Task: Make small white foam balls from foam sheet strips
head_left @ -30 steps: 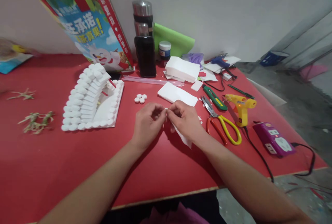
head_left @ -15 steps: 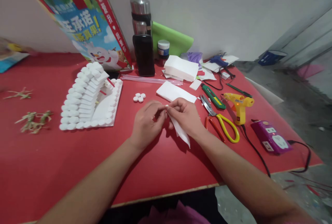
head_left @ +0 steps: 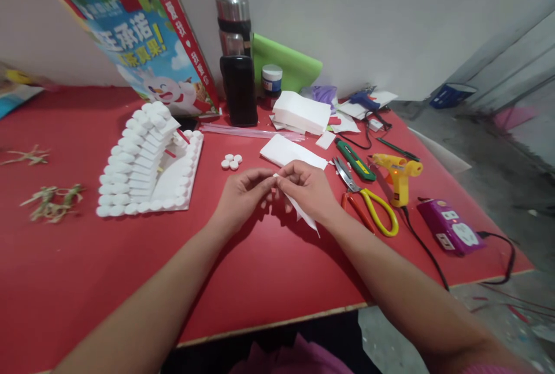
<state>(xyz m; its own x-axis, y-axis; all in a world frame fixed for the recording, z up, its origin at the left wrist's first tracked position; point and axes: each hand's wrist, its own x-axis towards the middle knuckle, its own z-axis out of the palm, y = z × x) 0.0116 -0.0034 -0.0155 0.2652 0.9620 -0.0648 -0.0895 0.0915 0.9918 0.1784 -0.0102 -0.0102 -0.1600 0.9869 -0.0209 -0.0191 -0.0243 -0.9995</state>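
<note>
Both hands meet over the middle of the red table. My left hand (head_left: pixel 243 193) is closed, its thumb and forefinger pinching the rolled end of a white paper strip (head_left: pixel 306 216). My right hand (head_left: pixel 309 189) grips the same strip, and its loose tail hangs below the palm toward me. Just left of the fingertips sit several small white paper rolls (head_left: pixel 232 161) in a cluster. Behind my hands lies a folded stack of white paper (head_left: pixel 292 151). Further left stands a white model staircase (head_left: pixel 150 166) edged with rows of white rounded pieces.
Right of my hands are scissors (head_left: pixel 368 200), a green cutter knife (head_left: pixel 355 159), a yellow glue gun (head_left: pixel 399 174) and a purple power box (head_left: pixel 451 226). A phone (head_left: pixel 240 91) leans against a steel flask (head_left: pixel 233 13). Straw figures (head_left: pixel 52 203) lie far left.
The fingers have shifted slightly around the rolled end, and less of the strip's tail shows under my right hand. The whole view has moved a little.
</note>
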